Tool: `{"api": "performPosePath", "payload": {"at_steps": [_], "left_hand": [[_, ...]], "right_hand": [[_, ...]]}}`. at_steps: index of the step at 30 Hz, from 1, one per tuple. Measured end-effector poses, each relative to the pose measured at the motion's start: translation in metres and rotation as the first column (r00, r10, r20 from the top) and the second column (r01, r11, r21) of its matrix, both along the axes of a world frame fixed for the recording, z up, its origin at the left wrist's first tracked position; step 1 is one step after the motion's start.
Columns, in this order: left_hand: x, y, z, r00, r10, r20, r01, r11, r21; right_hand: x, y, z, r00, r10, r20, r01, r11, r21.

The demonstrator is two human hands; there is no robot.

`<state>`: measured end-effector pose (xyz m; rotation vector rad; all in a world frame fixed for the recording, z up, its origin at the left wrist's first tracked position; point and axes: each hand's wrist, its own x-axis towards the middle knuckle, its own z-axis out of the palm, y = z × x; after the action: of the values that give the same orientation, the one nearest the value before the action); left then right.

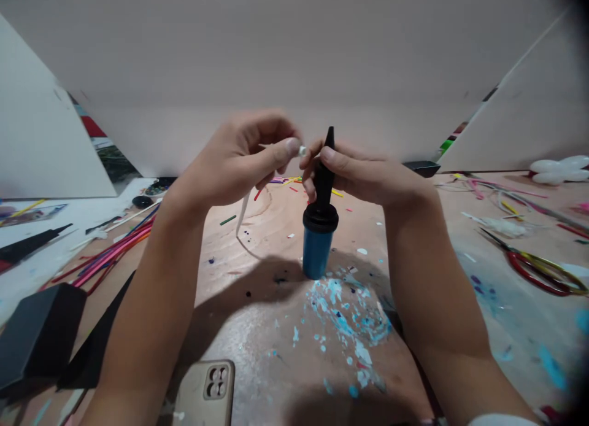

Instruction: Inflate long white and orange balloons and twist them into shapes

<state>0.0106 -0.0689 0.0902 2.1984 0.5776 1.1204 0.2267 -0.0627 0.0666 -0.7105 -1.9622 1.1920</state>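
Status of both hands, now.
Left hand: closed, pinching a thin white strip.
Right hand: closed around the black upper part of the blue-and-black pump.

We see a bare left hand (246, 159), bare right hand (365, 175), bare forearms (154, 297) and, on the right arm, a white sleeve edge (501, 420).

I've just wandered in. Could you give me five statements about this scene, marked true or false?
1. The right hand holds the blue bottle's black pointed top. True.
2. That top points down. False: it points up.
3. The left hand is empty. False: its fingers pinch a small white piece.
4. A phone lies near the picture's bottom edge. True.
5. The scissors lie at the picture's left. False: at its right.
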Motion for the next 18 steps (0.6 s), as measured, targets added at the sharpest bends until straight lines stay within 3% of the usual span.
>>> {"api": "performPosePath", "payload": {"at_steps": [3, 7, 13, 18], "left_hand": [[0.007, -0.024, 0.011, 0.996, -0.089, 0.016, 0.087, 0.992, 0.087], [0.006, -0.03, 0.006, 0.983, -0.147, 0.111, 0.134, 0.985, 0.112], [0.0, -0.018, -0.002, 0.995, 0.0, 0.104, 0.003, 0.999, -0.032], [0.003, -0.036, 0.004, 0.987, -0.026, 0.156, 0.018, 0.998, 0.052]], "right_hand": [[0.002, 0.001, -0.001, 1.0, 0.024, 0.006, -0.024, 1.0, 0.004], [0.005, 0.001, -0.002, 1.0, 0.03, -0.006, -0.03, 0.999, 0.015], [0.002, -0.002, 0.001, 0.998, 0.066, 0.007, -0.066, 0.998, 0.023], [0.004, -0.001, 0.0, 0.995, 0.092, 0.031, -0.093, 0.994, 0.058]]}}
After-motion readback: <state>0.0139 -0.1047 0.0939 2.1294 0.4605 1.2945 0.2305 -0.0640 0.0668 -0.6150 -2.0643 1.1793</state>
